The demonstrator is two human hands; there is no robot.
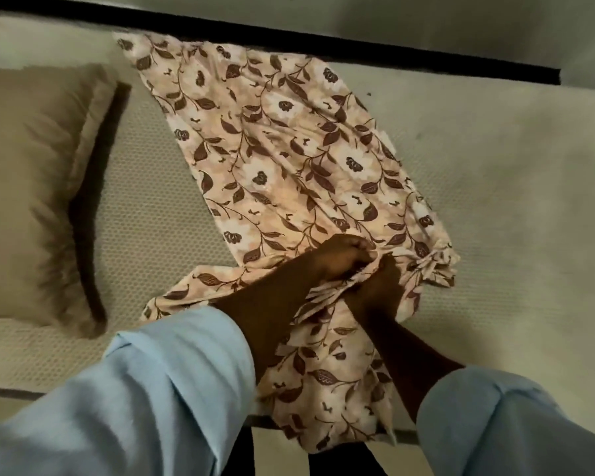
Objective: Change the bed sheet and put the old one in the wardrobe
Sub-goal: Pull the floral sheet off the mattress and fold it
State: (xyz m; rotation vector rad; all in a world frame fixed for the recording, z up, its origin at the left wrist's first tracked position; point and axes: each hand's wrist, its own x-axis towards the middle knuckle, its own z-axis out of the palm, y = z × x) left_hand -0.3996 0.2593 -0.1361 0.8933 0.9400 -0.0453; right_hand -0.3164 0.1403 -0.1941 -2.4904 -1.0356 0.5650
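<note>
1. The floral sheet lay folded into a long strip across the bare mattress. It ran from the far edge by the dark bed rail to the near edge, where its end hung over the side.
2. The left hand gripped a bunched fold of the sheet, with its fingers curled down into the cloth.
3. The right hand sat just beside the left, touching it. Its fingers were likewise closed round gathered fabric, and a fold covered part of the hand.
4. Both grip points were on the near half of the strip, where the cloth was crumpled.
5. A tan pillow rested on the mattress to the left of the sheet — apart from it.
6. The left sleeve and right sleeve — both light blue — ended short of the wrists.
</note>
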